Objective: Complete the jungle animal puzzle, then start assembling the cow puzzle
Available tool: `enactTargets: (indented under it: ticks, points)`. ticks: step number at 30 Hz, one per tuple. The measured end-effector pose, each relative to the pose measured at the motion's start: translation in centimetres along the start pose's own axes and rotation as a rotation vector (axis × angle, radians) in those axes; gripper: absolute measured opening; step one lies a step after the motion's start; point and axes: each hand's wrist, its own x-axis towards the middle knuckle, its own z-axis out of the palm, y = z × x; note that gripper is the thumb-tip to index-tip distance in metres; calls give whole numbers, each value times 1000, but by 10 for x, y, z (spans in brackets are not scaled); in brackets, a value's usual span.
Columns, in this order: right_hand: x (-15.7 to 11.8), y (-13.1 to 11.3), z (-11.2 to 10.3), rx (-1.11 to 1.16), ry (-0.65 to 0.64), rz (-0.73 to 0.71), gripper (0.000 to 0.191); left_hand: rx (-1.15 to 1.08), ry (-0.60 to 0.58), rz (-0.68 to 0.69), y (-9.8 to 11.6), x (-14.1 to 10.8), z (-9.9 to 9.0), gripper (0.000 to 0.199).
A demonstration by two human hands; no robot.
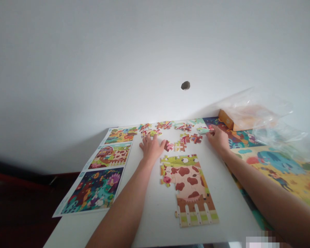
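My left hand (152, 148) lies over the far left part of the table with its fingers apart. Its fingertips are by a green puzzle piece (155, 132), and a pink and brown piece (168, 146) lies beside its thumb. At the far right, the fingers of my right hand (218, 139) are closed at the edge of a pale green puzzle piece (203, 130) with some red near the fingertips. Between my forearms lies a partly joined cow puzzle (189, 181). Several loose pieces, such as a red barn piece (196, 138), are scattered beyond it.
A sheet of printed reference pictures (110, 155) overhangs the white table's (155, 220) left edge. On the right are a joined elephant puzzle (281, 163), a dark puzzle (244, 137), an orange box (226, 119) and clear plastic bags (260, 110). A wall with a hole (185, 85) stands behind.
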Motion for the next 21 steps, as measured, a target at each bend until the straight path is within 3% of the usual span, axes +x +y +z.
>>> enactTargets:
  ticks: [4,8,11,16,21]
  points:
    - [-4,-3,1,48,-42,-356,44,-52,-17,211,4,-3,-3,63]
    - [-12,-9,0,11,-260,-718,41,-80,-136,456,7,-9,-4,58]
    - [-16,-12,1,-71,-375,-731,37,-86,-137,448,7,-11,-2,45]
    - [-16,-12,3,-125,-335,-634,38,-138,-57,412,4,-3,7,33]
    - [-14,-12,6,-124,-325,-613,36,-246,104,411,-2,20,18,28]
